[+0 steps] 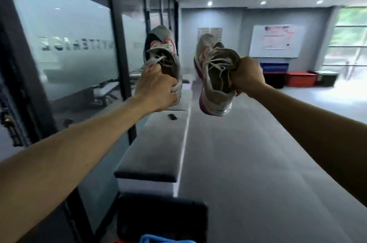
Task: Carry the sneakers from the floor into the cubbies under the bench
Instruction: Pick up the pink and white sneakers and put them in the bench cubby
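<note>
Frosted glass wall (65, 44) along frame left. Left hand (156, 92) left of centre, fingers curled round collar of left sneaker (162, 58), toe up. Right hand (247, 76) right of centre, fisted on collar and tongue of right sneaker (214, 80). Both sneakers off floor, raised at mid-frame. Counter (158, 143) with dark cushion below centre, small dark object (172, 117) on it. Cubbies not visible. Judged: pickup done; carry, stoop and placement under counter remaining.

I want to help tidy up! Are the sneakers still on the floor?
No, both are in the air: the left hand grips one sneaker, the right hand the other sneaker.
</note>
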{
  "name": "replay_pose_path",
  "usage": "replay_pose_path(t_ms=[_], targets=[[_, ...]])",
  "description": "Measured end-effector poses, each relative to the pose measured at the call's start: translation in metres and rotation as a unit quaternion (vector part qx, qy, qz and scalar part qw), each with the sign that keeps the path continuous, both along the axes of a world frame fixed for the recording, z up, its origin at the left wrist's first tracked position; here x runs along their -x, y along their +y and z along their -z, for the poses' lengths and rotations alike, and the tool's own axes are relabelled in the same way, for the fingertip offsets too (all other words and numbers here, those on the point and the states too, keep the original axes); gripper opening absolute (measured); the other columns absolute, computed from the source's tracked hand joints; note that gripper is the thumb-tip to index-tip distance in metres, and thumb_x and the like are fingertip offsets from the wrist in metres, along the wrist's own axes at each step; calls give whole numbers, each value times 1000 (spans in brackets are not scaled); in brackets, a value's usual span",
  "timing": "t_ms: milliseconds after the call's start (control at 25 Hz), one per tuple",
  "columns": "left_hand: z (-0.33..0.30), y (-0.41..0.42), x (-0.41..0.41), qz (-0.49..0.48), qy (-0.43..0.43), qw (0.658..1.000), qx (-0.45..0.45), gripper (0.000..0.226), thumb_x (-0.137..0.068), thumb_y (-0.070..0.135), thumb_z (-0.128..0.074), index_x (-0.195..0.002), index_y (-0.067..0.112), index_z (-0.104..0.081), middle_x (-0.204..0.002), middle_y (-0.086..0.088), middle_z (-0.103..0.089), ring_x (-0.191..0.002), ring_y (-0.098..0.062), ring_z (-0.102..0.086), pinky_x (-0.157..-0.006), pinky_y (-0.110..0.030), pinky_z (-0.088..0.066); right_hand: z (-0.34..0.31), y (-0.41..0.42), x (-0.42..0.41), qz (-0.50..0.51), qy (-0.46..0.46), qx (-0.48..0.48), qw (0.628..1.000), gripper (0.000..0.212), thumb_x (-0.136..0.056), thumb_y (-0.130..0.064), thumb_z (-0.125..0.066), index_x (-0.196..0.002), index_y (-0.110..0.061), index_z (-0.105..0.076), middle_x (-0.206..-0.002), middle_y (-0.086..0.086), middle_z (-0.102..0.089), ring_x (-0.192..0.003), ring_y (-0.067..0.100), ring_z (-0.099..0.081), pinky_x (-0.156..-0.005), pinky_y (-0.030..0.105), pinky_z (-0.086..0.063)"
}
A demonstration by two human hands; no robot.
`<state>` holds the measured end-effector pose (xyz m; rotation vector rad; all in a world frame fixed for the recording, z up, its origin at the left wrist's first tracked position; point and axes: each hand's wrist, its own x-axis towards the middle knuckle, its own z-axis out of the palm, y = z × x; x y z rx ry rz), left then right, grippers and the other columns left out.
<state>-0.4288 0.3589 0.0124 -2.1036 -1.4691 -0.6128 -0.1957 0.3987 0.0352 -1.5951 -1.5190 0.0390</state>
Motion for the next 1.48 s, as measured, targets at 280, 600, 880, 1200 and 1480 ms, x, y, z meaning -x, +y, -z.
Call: replay_pose_path(t_ms=[280,600,880,1200,1480], targets=[[-4,54,-227,137,-13,990,21,34,-76,38,-65,-54,25,-43,-79,-6,-47,-104,-29,-44,-93,-38,-34,5,-26,-237,144,-17,15,989,18,-82,-4,-46,-74,-8,-61,-71,17,-64,-59,35,-64,-50,36,-53],[5,160,-427,227,20,973,25,16,-82,43,-63,-78,27,-61,-94,-8,-48,-112,-26,-39,-96,-36,-26,8,29,-437,270,-16,16,963,11,-82,-1,-47,-81,-6,-57,-80,15,-56,-67,33,-56,-58,33,-44],[1,282,-561,231,44,972,30,18,-81,44,-62,-79,26,-63,-87,-4,-46,-110,-24,-41,-100,-39,-27,-2,136,-563,289,-24,17,957,14,-80,0,-46,-82,-4,-60,-86,20,-63,-69,39,-65,-60,39,-55],[6,408,-674,175,41,984,16,21,-81,43,-62,-81,22,-66,-89,-4,-52,-108,-23,-41,-93,-37,-28,4,287,-688,236,-27,21,971,15,-82,2,-45,-82,-3,-60,-76,15,-58,-54,30,-55,-42,24,-37],[-2,511,-716,71,-1,997,25,20,-79,38,-61,-67,25,-54,-87,-3,-45,-104,-23,-43,-95,-36,-28,-13,450,-737,134,-58,1,989,18,-83,1,-51,-94,2,-65,-82,19,-59,-84,38,-61,-64,33,-43]])
